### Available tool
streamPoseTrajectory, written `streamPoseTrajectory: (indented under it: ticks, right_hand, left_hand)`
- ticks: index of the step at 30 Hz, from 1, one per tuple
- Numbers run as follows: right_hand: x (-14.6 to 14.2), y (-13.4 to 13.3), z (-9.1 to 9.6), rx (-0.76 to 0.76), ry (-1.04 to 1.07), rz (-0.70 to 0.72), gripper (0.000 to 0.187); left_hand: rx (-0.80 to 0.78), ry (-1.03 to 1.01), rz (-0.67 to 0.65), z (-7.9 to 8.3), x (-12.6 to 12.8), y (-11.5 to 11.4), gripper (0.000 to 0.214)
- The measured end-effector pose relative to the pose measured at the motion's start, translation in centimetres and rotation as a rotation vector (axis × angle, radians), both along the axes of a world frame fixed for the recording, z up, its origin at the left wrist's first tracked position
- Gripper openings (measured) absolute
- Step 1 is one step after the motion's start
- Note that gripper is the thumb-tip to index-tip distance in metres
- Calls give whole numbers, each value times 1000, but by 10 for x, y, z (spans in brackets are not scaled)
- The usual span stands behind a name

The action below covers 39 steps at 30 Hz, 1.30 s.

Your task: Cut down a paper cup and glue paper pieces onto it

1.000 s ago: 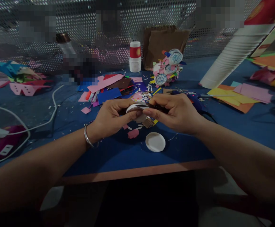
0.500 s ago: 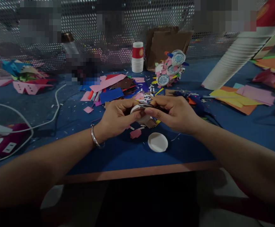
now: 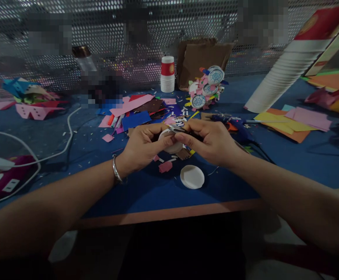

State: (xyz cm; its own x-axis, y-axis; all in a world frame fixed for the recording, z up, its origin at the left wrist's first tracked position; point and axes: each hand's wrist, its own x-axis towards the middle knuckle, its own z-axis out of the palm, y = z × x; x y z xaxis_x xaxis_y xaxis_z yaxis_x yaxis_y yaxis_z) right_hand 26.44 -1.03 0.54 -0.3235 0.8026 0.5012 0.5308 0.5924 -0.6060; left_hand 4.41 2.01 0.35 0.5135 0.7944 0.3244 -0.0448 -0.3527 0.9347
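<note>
Both my hands meet above the middle of the blue table point(image 3: 146, 190). My left hand point(image 3: 141, 146), with a metal bangle on its wrist, is closed around a small white paper cup piece point(image 3: 171, 142). My right hand point(image 3: 211, 140) is closed in a pinch on a thin dark strip point(image 3: 187, 133) that lies across the top of that white piece. Whether the strip is paper or a tool I cannot make out. A white round disc point(image 3: 192, 177) lies flat on the table just below my hands, beside a pink paper scrap point(image 3: 165, 167).
Coloured paper sheets point(image 3: 137, 107) and scraps lie behind my hands. A stack of red-and-white cups point(image 3: 167, 74) and a paper craft cluster point(image 3: 206, 87) stand by the perforated metal screen. A long tilted stack of cups point(image 3: 277, 74) leans at right over yellow and pink sheets point(image 3: 294, 120). White cables point(image 3: 32, 159) run at left.
My hands stay together on the white piece with barely any shift. The view has drifted slightly.
</note>
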Motion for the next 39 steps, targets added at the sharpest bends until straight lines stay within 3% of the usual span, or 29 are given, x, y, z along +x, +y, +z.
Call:
streamPoseTrajectory:
  ticks: [6, 14, 21, 30, 39]
  right_hand:
    - [-2, 0, -2, -11, -33, -20, 54]
    - [-3, -2, 1, -44, 25, -8, 60]
    - [-2, -3, 0, -68, 33, -14, 63]
    - [-1, -4, 3, -76, 10, -11, 66]
    - [-4, -4, 2, -90, 30, -4, 64]
  left_hand:
    - [28, 41, -35, -2, 3, 0, 40]
    - [-68, 27, -48, 0, -1, -2, 41]
    - [-60, 88, -30, -1, -4, 2, 49]
    - [-100, 78, -80, 9, -5, 0, 47]
    - [-128, 74, -89, 5, -3, 1, 50]
